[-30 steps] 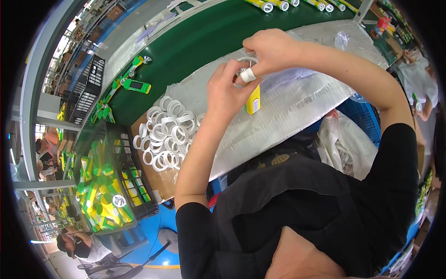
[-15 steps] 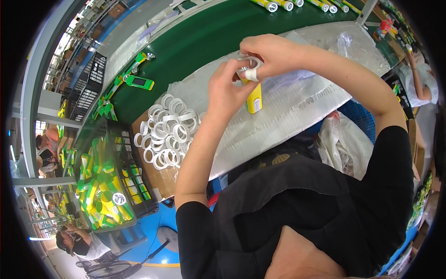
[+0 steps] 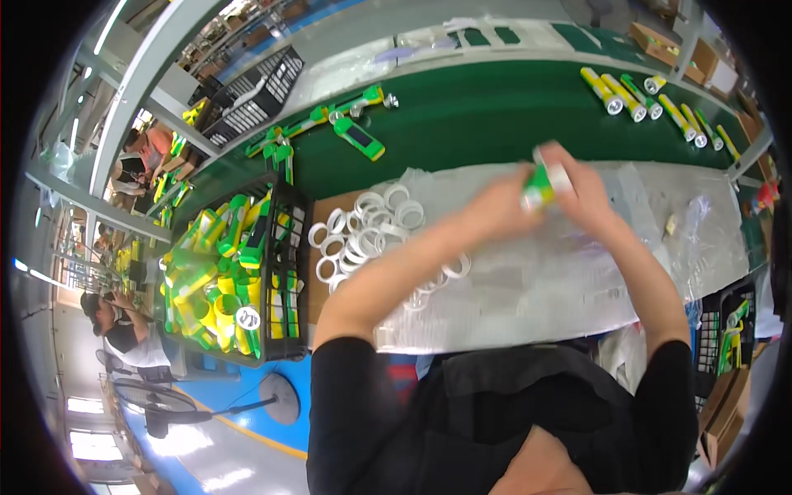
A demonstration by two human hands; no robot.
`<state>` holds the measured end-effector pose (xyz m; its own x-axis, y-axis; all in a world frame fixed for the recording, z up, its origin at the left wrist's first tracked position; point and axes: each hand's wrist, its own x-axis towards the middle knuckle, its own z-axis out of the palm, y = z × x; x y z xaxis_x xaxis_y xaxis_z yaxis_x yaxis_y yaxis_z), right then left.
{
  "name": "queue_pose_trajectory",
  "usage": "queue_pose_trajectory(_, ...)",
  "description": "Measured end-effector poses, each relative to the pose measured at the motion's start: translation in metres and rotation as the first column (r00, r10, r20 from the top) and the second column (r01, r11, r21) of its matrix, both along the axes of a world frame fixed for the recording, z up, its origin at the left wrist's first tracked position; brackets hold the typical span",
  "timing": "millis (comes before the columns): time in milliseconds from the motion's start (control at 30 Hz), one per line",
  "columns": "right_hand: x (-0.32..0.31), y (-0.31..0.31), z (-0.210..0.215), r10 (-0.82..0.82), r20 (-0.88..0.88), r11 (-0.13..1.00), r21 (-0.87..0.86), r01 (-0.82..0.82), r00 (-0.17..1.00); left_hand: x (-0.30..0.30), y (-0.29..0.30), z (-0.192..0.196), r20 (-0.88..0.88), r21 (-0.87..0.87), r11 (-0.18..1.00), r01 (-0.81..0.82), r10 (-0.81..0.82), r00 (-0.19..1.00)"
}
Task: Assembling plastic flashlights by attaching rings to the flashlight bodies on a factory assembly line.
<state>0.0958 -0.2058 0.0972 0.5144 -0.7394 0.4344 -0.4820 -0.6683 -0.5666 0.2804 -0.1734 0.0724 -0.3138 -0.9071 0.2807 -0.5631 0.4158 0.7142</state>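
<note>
Over the middle of the work surface, both hands come together around a green and yellow flashlight body [image 3: 538, 189], smeared by motion. My left hand [image 3: 505, 204] is closed around its left and lower side. A white ring [image 3: 559, 176] shows at the body's right end, and my right hand [image 3: 584, 191] is closed over that end, with its fingers curled round the ring. How far the ring sits on the body is too blurred to tell. Left of my left forearm lies a pile of white rings [image 3: 379, 227], partly hidden by the arm.
A black crate [image 3: 266, 272] heaped with green and yellow bodies stands at the left. On the green belt [image 3: 470, 111] lie green flashlight parts [image 3: 359, 139] and, far right, several finished-looking flashlights [image 3: 624, 97]. Plastic sheeting [image 3: 528, 285] covers my work surface. Another person [image 3: 124, 322] sits beyond a fan.
My view has turned, showing more of the right side. The hands now grip the green and yellow body with the white ring at its end; earlier they held a ring above a yellow piece.
</note>
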Motion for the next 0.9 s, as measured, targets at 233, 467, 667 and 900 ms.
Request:
queue_pose_trajectory(233, 0.023, -0.148, -0.071, -0.276, 0.352, 0.954, -0.017, 0.300, 0.894, 0.125, -0.087, 0.002, 0.319, -0.334, 0.885, -0.324, 0.430, 0.845)
queue_pose_trajectory(467, -0.046, -0.268, -0.104, -0.729, 0.048, 0.683, 0.118, 0.720, 0.683, 0.274, -0.127, -0.059, 0.523, 0.110, 0.665, -0.738, 0.593, 0.612)
queue_pose_trajectory(667, -0.011, -0.201, -0.080, -0.368, 0.024, 0.851, -0.393, 0.348, 0.929, 0.201, -0.113, -0.043, 0.100, 0.038, 0.858, -0.512, 0.507, 0.856)
queue_pose_trajectory(900, 0.041, -0.049, -0.034, -0.219, 0.354, 0.592, 0.789, -0.165, 0.909, 0.027, 0.005, -0.012, -0.119, 0.010, 0.997, 0.074, -0.073, 0.990)
